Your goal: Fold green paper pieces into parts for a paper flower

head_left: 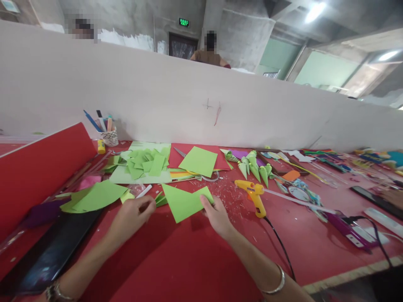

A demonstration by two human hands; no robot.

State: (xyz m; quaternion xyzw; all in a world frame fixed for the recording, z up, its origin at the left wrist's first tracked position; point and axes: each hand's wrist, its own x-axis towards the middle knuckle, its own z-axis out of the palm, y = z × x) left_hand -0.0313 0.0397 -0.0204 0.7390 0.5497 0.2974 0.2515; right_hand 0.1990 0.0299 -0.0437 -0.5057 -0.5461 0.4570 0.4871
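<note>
My right hand [217, 214] pinches a sheet of light green paper [185, 203] by its right corner, thumb on top. This sheet has a notched upper edge and a point at the bottom, held above the red table. To its left, my left hand [137, 214] is closed with its fingers curled; whatever they hold, if anything, is hidden. Small folded green pieces [161, 199] lie just beyond its fingertips. Past both hands are a pile of green paper strips [146, 161] and a green square sheet [199, 161], with scissors [180, 152] partly under the square.
A yellow glue gun [252, 193] with a black cord lies right of my right hand. Rolled green paper cones [255, 165] sit behind it. A black tray [47, 247], a pen cup [108, 136] and a purple power strip [351, 230] flank the workspace. A white partition [176, 100] stands behind.
</note>
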